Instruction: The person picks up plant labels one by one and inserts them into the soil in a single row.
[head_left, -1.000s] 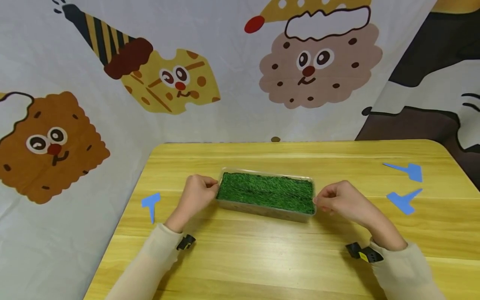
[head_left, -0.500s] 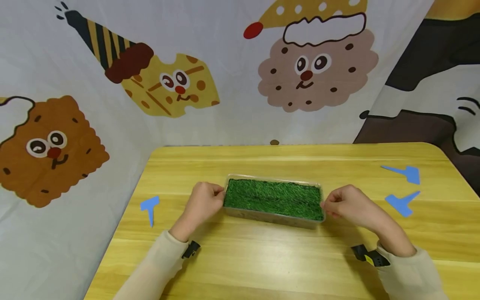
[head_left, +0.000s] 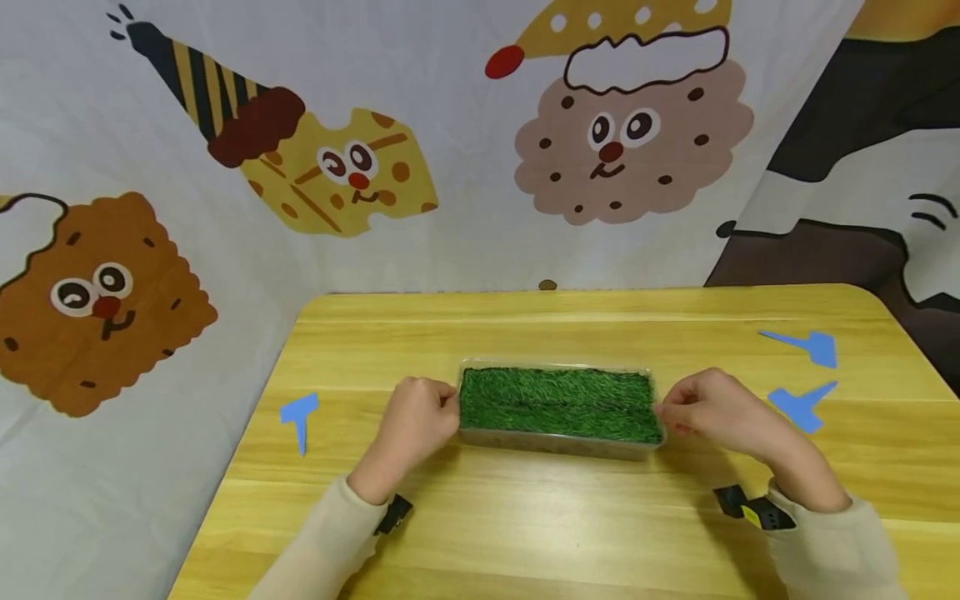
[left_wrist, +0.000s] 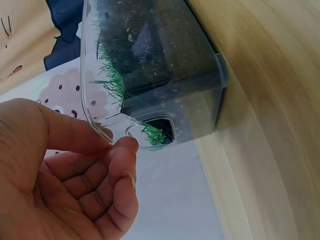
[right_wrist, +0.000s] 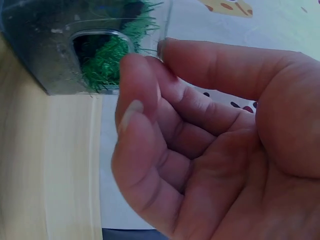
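Spanning the gap between left hand point(head_left: 415, 425) and right hand point(head_left: 716, 417): clear plastic box point(head_left: 555, 444), green grass point(head_left: 558, 400) inside. Left thumb and forefinger: pinching one end rim. Right thumb and forefinger: pinching the opposite end. Left of left hand: one blue tag point(head_left: 301, 408). Right of right hand: two more blue tags point(head_left: 822, 348). Beneath: wooden table point(head_left: 525, 525). Behind: cloth point(head_left: 472, 242), cartoon prints point(head_left: 633, 171).

left hand point(head_left: 416, 422): bare | right hand point(head_left: 716, 414): bare | left sleeve point(head_left: 333, 533): cream, long, of plain cloth | right sleeve point(head_left: 836, 546): of the same cream cloth | left wrist block point(head_left: 393, 514): black, small, angular | right wrist block point(head_left: 776, 514): black, in two parts, with a yellow mark point(head_left: 751, 517)
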